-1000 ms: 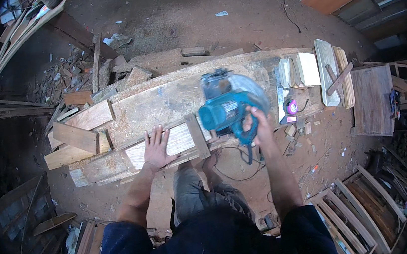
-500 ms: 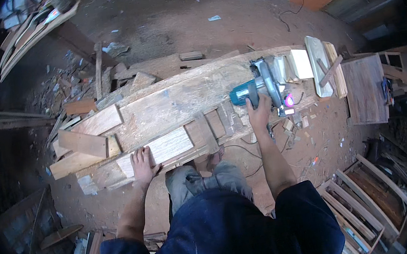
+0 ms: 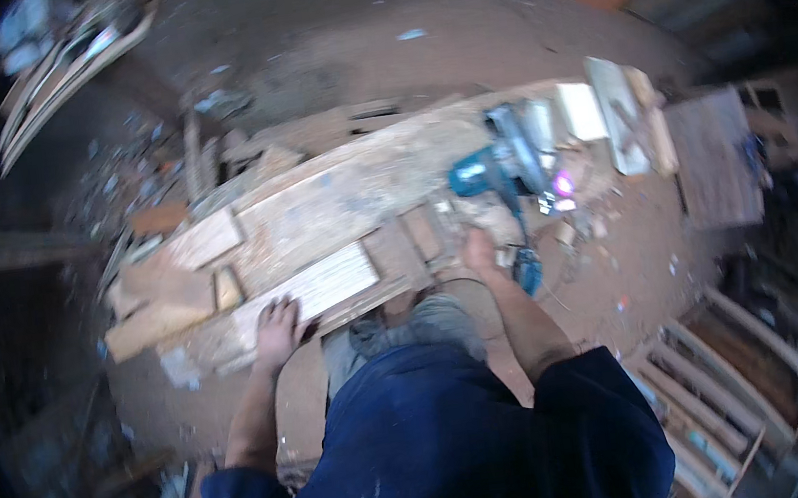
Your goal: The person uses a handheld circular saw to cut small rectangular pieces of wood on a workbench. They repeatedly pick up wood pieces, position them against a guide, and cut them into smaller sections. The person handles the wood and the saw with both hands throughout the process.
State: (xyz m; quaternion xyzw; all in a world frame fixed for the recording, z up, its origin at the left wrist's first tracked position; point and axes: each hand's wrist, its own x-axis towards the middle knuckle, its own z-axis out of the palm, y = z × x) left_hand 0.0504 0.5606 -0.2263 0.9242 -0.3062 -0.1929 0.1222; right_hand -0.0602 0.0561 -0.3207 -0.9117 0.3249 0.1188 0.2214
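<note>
My left hand [image 3: 277, 330] rests on the near end of a pale, grained board [image 3: 332, 284] along the bench's front edge, its fingers spread. Further right, my right hand [image 3: 481, 251] is at the front edge, off the saw; motion blur smears its fingers. A teal circular saw [image 3: 479, 173] with a dark base sits on the right part of the bench, nobody holding it. Bright pink light shows at its right side. Beside my right wrist is another teal item [image 3: 527, 272], too blurred to name. A flat wood strip [image 3: 403, 253] lies across the bench, right of the pale board.
The long wooden bench [image 3: 342, 182] carries offcuts [image 3: 163, 291] at its left end and pale blocks [image 3: 582, 112] beyond the saw. A light plank [image 3: 615, 116] crosses its right end. Wooden frames [image 3: 702, 401] stand at lower right. Scraps and a cable litter the floor.
My right hand has let go of the saw and drawn back toward me, down to the bench's front edge. My left hand stays on the board. The view has become blurred.
</note>
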